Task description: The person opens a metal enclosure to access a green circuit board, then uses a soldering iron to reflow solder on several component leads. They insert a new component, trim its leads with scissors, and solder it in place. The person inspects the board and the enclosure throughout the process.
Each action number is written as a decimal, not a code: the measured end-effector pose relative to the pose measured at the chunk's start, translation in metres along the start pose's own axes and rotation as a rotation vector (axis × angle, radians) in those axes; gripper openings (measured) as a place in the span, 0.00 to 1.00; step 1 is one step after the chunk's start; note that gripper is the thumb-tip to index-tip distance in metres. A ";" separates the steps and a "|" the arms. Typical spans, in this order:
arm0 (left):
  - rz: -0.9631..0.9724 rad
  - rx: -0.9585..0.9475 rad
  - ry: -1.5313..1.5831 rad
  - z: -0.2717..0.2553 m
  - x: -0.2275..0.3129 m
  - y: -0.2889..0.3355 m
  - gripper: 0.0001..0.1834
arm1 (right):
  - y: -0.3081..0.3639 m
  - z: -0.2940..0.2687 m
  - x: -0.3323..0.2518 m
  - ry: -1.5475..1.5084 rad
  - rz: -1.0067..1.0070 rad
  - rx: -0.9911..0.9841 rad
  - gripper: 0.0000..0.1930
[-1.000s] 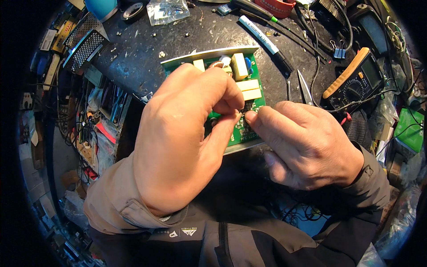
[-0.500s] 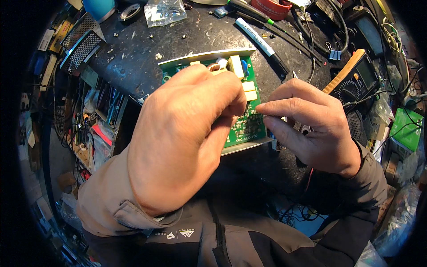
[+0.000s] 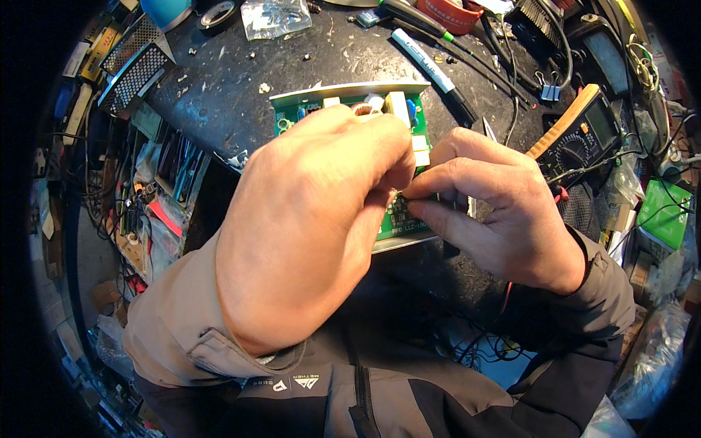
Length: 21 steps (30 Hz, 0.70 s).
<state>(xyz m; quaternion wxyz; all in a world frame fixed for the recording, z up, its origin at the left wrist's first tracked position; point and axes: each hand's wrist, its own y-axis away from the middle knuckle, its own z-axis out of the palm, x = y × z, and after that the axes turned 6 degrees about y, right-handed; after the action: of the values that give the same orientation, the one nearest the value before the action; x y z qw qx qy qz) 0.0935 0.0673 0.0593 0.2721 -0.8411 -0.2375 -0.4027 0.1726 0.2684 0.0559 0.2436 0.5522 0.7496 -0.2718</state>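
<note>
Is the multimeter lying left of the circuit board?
No, the multimeter lies to the right of the green circuit board.

Green circuit board (image 3: 400, 223), component side up

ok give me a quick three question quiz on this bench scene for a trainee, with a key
1. True or false: the multimeter lies to the right of the circuit board.
2. Which of these lies nearest the circuit board: (a) the tape roll, (b) the marker or (c) the binder clip?
3. What colour is the circuit board under the left hand and right hand?

Key: 1. True. 2. b. 3. Green.
</note>
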 end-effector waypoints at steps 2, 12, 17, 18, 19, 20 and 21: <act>-0.016 -0.004 0.008 0.000 0.000 0.000 0.11 | 0.001 0.001 -0.001 0.005 0.013 0.007 0.10; 0.020 -0.007 0.037 -0.001 -0.003 0.001 0.12 | 0.002 0.005 -0.003 0.021 0.010 0.054 0.11; 0.028 -0.002 0.055 0.000 -0.004 0.001 0.12 | 0.003 0.005 -0.003 0.016 0.018 0.047 0.11; 0.052 0.005 0.039 0.000 -0.003 0.001 0.12 | 0.003 0.005 -0.003 0.010 0.022 0.051 0.11; 0.032 0.000 0.058 0.001 -0.003 0.000 0.12 | 0.003 0.006 -0.003 0.004 0.026 0.056 0.11; 0.030 -0.003 0.059 0.000 -0.003 0.000 0.12 | 0.003 0.006 -0.003 0.005 0.022 0.056 0.11; 0.046 -0.001 0.046 0.000 -0.003 0.000 0.12 | 0.003 0.006 -0.003 0.006 0.018 0.057 0.11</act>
<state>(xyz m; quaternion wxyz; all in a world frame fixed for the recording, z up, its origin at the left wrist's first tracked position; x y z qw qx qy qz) 0.0922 0.0668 0.0566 0.2862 -0.8370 -0.2112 -0.4158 0.1768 0.2626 0.0533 0.2277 0.5664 0.7374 -0.2892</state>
